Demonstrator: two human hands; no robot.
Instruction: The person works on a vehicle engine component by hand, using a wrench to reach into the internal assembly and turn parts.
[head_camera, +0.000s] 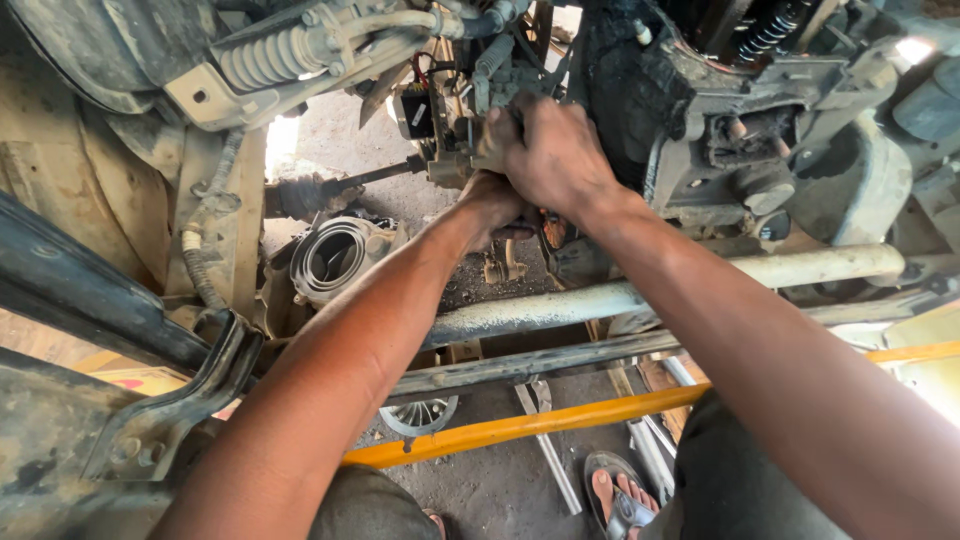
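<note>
Greasy metal fitting (452, 168) gripped at the frame's centre: right hand (550, 150) clamped over it, left hand (495, 205) curled beneath. Best keep wrists straight, brace against the grey crossbar (520, 312), avoid the wiring (425, 75) above.

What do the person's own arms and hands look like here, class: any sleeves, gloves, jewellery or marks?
Both forearms are bare, with no sleeves in view. The left hand and right hand wear no gloves; no watch, bracelet or ring shows. Both hands look smudged with dark grime. Below, a strapped sandal is on one foot.
</note>
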